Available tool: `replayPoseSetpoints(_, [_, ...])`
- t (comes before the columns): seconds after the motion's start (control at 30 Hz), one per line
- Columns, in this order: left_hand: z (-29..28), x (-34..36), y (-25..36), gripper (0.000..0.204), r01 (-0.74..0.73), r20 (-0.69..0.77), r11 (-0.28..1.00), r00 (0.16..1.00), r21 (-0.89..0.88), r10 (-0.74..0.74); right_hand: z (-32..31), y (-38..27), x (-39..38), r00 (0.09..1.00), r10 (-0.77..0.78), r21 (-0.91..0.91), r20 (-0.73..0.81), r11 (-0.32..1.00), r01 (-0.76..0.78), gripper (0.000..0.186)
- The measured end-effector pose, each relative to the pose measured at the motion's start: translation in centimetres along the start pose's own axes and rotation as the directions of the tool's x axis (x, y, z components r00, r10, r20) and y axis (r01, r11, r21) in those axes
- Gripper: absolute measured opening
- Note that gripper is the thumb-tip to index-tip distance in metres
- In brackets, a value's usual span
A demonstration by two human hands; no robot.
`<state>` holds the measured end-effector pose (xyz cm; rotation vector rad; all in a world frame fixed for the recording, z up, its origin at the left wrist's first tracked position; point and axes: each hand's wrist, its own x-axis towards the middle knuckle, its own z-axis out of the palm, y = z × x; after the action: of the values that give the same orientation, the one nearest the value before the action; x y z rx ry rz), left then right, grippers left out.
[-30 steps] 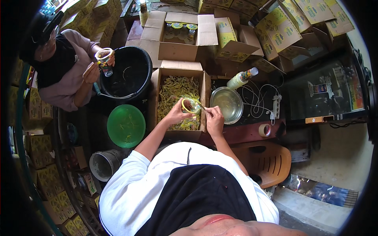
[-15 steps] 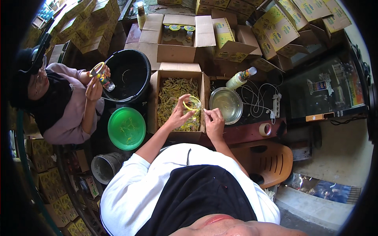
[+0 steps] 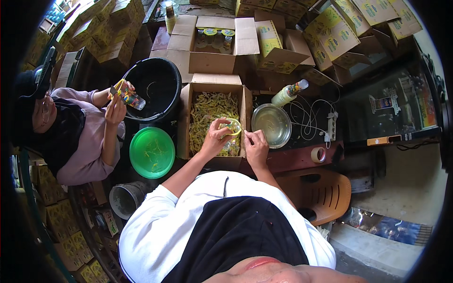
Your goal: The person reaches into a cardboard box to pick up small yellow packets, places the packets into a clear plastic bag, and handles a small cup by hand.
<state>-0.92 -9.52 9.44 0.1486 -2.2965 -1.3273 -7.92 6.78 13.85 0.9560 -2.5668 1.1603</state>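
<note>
My left hand (image 3: 214, 137) is closed around a clear, round, jar-like thing with a yellow rim (image 3: 234, 125), held over an open cardboard box (image 3: 184, 123). Small yellow-green twisted pieces (image 3: 207, 106) fill that box. Beside the yellow rim, at the box's right edge, is my right hand (image 3: 256, 147); its thumb and fingertips are pinched together. Whatever sits in that pinch is too small to make out. To the right of the box stands a metal bowl (image 3: 257, 134).
At left a co-worker's hands (image 3: 115, 106) hold a bottle (image 3: 136, 100) by a black bucket (image 3: 177, 87). A green basin (image 3: 137, 165) lies nearer me. Right are a bottle (image 3: 285, 95), a tape roll (image 3: 318, 154) and a power strip (image 3: 331, 126). Behind stands a box of jars (image 3: 212, 62).
My left hand has tilted the yellow-rimmed thing and its fingers have curled in further. My right hand has barely moved. The co-worker's bottle has shifted slightly to the right.
</note>
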Motion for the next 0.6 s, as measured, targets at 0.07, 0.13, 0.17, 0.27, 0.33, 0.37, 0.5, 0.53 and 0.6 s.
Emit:
replayPoseSetpoints(0.07, [0.0,-0.1,0.0,0.013,0.071,-0.002,0.997,0.997,-0.041,-0.071,0.1,0.0,-0.3,0.999,-0.055,-0.032,-0.002,0.998,0.055,0.011])
replayPoseSetpoints(0.13, [0.1,0.0,0.1,0.013,0.137,0.001,0.987,0.99,-0.083,-0.138,0.1,0.0,-0.5,0.994,-0.108,-0.068,-0.005,0.992,0.108,0.012])
replayPoseSetpoints(0.17, [0.2,0.0,0.1,0.013,0.098,-0.022,0.993,0.995,-0.066,-0.099,0.1,0.0,-0.6,0.993,-0.121,-0.082,-0.003,0.989,0.12,0.013])
replayPoseSetpoints(0.27, [0.8,-0.4,-0.2,0.013,0.102,-0.035,0.992,0.994,-0.075,-0.105,0.4,-0.1,-0.6,0.99,-0.138,-0.125,0.007,0.982,0.138,0.014])
replayPoseSetpoints(0.33, [1.1,-0.5,-0.1,0.013,0.143,-0.016,0.984,0.989,-0.107,-0.145,0.6,-0.1,-0.5,0.991,-0.136,-0.161,0.012,0.977,0.136,0.015])
replayPoseSetpoints(0.37, [1.1,-0.5,0.0,0.014,0.126,-0.02,0.986,0.992,-0.11,-0.129,0.8,-0.1,-0.3,0.989,-0.145,-0.172,0.002,0.975,0.143,0.013])
replayPoseSetpoints(0.5, [1.5,-0.7,1.3,0.014,0.116,0.038,0.974,0.993,-0.193,-0.111,1.8,1.6,0.8,0.999,0.035,-0.079,-0.011,0.996,-0.035,0.007])
replayPoseSetpoints(0.53, [1.5,-0.6,1.2,0.014,0.117,0.037,0.974,0.993,-0.194,-0.111,1.7,1.6,0.8,0.999,0.034,-0.08,-0.01,0.996,-0.035,0.007])
replayPoseSetpoints(0.6, [1.3,-0.3,0.9,0.013,0.115,0.001,0.975,0.993,-0.192,-0.117,1.3,1.1,1.0,0.984,0.177,0.126,-0.006,0.976,-0.175,0.004])
